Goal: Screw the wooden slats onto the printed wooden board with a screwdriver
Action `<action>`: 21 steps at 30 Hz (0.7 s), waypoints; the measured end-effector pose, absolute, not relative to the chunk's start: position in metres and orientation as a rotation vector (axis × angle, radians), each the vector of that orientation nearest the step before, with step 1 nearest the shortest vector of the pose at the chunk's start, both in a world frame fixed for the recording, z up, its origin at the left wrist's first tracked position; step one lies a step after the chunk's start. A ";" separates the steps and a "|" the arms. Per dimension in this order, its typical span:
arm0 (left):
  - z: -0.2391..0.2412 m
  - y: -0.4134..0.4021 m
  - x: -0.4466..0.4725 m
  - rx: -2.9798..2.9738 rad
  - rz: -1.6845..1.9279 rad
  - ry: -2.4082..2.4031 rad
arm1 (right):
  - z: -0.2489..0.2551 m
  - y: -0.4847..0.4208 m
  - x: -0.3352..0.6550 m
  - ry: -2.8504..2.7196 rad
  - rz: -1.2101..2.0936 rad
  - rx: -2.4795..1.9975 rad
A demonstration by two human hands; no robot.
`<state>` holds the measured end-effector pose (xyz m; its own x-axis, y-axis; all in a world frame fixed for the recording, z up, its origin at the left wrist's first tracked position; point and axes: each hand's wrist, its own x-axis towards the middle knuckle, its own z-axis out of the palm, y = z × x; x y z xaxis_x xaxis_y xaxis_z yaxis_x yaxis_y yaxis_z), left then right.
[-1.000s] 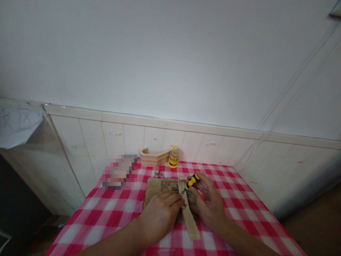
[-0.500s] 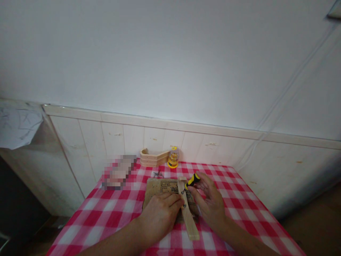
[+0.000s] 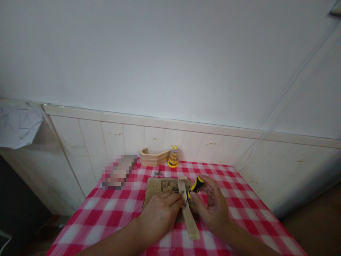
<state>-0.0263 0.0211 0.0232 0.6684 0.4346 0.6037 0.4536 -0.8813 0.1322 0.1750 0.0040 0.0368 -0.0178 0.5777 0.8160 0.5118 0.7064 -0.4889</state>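
A light wooden strip with a hooked far end (image 3: pixel 190 223) lies across a brown printed board (image 3: pixel 154 186). Two dark screw heads (image 3: pixel 184 205) show on the strip. My left hand (image 3: pixel 162 213) presses over the board, its fingers together and gripping the strip's left edge; the thumb is hidden. In the fingers of my right hand (image 3: pixel 214 204) is a screwdriver (image 3: pixel 196 186) with a black and yellow handle. It leans right, and its lower end is at the nearer screw.
Several loose screws (image 3: pixel 158 174) lie beyond the board. Behind them stand a stacked wooden piece (image 3: pixel 153 159) and a clear, yellow-based bit case (image 3: pixel 173 158). A blurred-out flat object (image 3: pixel 119 172) is at the left. The checkered tablecloth (image 3: pixel 119 209) meets the panelled wall (image 3: pixel 197 149).
My right hand has brought the screwdriver nearer to me and slightly right, from the farther screw to the nearer one. My left hand stays in place on the strip.
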 end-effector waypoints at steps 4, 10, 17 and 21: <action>0.023 0.021 -0.026 -2.857 -0.980 -0.784 | 0.033 0.003 0.176 -1.682 0.048 -0.885; 0.024 0.020 -0.025 -2.844 -1.003 -0.798 | 0.026 0.004 0.177 -1.704 0.083 -0.880; 0.025 0.020 -0.025 -2.845 -0.991 -0.791 | 0.035 -0.001 0.173 -1.760 0.188 -0.809; 0.022 0.020 -0.025 -2.833 -0.988 -0.801 | 0.036 -0.003 0.173 -1.771 0.180 -0.826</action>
<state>-0.0249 0.0201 0.0221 0.6646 0.4592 0.5894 0.4820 -0.8663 0.1313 0.1734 -0.0030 0.0363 -0.1369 0.6094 0.7809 0.4399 0.7438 -0.5033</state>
